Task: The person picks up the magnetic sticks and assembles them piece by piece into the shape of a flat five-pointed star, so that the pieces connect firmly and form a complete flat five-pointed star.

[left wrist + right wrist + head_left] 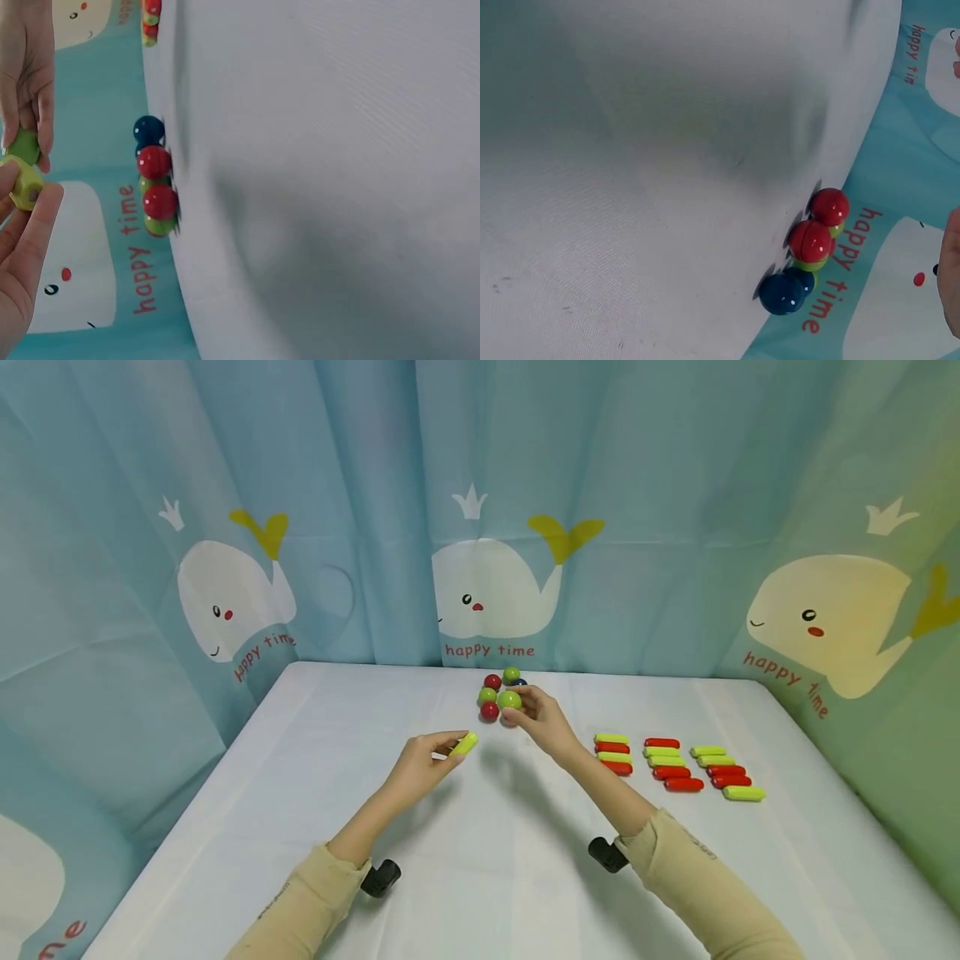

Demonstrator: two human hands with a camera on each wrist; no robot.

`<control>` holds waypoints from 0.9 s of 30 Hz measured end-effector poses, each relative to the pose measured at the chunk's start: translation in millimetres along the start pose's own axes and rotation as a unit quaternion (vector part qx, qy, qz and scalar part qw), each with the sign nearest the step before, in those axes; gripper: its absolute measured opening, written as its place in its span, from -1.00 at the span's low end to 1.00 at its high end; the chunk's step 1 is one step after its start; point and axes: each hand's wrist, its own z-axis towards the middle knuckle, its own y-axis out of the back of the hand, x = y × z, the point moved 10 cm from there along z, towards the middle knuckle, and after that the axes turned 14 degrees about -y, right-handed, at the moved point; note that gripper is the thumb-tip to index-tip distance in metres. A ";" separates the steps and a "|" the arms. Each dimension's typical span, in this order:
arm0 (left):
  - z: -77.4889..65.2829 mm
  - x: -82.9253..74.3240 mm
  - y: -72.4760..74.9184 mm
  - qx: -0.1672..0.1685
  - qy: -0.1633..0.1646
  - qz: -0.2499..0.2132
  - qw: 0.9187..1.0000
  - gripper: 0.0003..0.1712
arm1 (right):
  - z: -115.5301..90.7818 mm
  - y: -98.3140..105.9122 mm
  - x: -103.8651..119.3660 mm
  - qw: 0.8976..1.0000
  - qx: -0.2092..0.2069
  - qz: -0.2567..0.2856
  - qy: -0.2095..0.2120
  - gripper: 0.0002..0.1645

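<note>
My left hand [420, 768] pinches a short yellow-green rod [466, 743] between thumb and fingers, above the middle of the table. In the left wrist view the rod [28, 189] shows a dark hole in its near end. Farther back, my right hand [546, 725] holds a green ball [509, 701] by the fingertips, in front of a cluster of balls. From the left wrist, that green ball [25, 145] overlaps the rod's upper end. Only a sliver of a hand [951, 274] shows at the right wrist view's edge.
Red balls [810, 240], blue balls [782, 293] and green balls cluster near the white table's [337, 710] back edge. Red rods [684, 785] and yellow-green rods [744, 793] lie in three groups at the right. A whale-printed curtain [390, 527] hangs behind and along both sides.
</note>
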 end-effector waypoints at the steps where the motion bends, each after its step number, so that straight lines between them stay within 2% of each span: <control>1: 1.7 -0.7 -0.7 -0.002 0.001 0.000 1.000 -0.58 | -1.4 0.5 0.0 1.000 0.003 0.001 0.001 -0.48; 8: 7.2 -0.4 -2.0 -0.025 0.028 -0.012 0.999 -0.61 | -9.7 5.1 -0.7 1.000 0.009 0.000 -0.002 -0.48; 12: 8.6 0.1 -2.5 -0.035 0.038 -0.020 0.998 -0.62 | -13.3 4.3 -3.9 0.999 0.020 0.009 -0.026 -0.46; 16: 9.8 -0.5 -3.9 -0.037 0.035 -0.024 0.998 -0.63 | -16.3 -0.4 -6.3 0.998 0.036 0.022 -0.045 -0.45; 27: 14.2 -4.9 -4.2 -0.048 0.028 -0.033 0.998 -0.64 | -22.2 -10.4 5.2 0.997 0.057 0.041 -0.012 -0.49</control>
